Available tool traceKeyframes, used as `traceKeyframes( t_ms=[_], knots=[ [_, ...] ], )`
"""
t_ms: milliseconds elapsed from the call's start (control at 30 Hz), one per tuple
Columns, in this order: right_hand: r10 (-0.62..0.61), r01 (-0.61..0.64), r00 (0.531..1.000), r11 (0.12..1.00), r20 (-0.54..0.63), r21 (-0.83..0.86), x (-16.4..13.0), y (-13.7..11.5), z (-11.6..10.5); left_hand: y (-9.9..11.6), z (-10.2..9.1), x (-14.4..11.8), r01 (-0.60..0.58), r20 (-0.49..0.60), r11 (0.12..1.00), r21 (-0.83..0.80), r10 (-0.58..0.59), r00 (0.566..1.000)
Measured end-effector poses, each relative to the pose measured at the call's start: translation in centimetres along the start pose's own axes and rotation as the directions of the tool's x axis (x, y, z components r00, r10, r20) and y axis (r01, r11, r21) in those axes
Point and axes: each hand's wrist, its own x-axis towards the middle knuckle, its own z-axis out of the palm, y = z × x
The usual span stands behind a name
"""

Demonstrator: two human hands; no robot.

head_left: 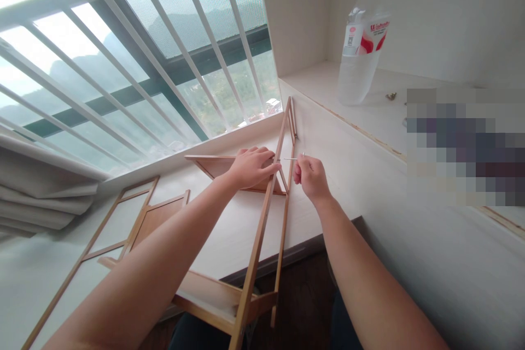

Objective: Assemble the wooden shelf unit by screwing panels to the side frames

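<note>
The left hand (252, 167) is pressing down on a slim wooden frame (262, 229), fingers curled over one rail and the shelf panel (221, 167) joined to it. The right hand (310, 176) is pinching a thin metal tool (292, 159), likely a hex key, whose tip is pointing at the rail toward 9 o'clock. The frame is leaning across the table (328, 197) edge, running from 6 o'clock up toward 12 o'clock. It looks light and stiff, but the thin rails would probably flex or crack under twisting, so gripping close to a joint seems safest. A second frame (123, 229) is lying flat at 8 o'clock. At 2 o'clock, on a raised ledge (311, 79), a clear plastic bottle (361, 49) is standing, seemingly holding clear liquid.
</note>
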Motion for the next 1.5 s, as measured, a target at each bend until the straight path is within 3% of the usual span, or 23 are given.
traceKeyframes(
  t_ms=[133,333,567,1133,1233,1333,1500],
  knots=[
    [-0.146,0.157,0.983,0.982,0.111,-0.105,0.1,0.5,-0.9,0.0,0.0,0.0,0.003,0.001,1.0,0.004,-0.003,1.0],
    [-0.197,0.224,0.965,0.963,0.172,-0.152,0.3,1.3,-1.2,0.2,-0.2,0.0,0.007,0.01,1.0,0.016,-0.007,1.0],
    [-0.223,0.24,0.969,0.951,0.108,-0.193,0.4,1.9,-0.9,0.2,-0.2,0.0,0.01,0.007,1.0,0.01,-0.01,1.0],
    [-0.297,0.307,0.952,0.906,0.079,-0.291,0.3,2.5,-0.9,0.3,-0.2,-0.1,0.012,0.007,1.0,0.003,-0.012,1.0],
    [-0.24,0.253,0.967,0.944,0.084,-0.211,0.2,1.9,-0.9,0.4,-0.2,0.0,0.016,0.006,1.0,0.003,-0.016,1.0],
    [-0.102,0.105,0.991,0.994,0.089,-0.037,0.1,1.1,-0.5,0.3,-0.2,0.0,0.017,0.005,1.0,0.005,-0.017,1.0],
    [0.067,-0.082,0.991,0.988,0.112,0.133,0.1,0.4,0.4,0.1,-0.2,0.0,0.012,0.003,1.0,0.001,-0.012,1.0]
  ],
)
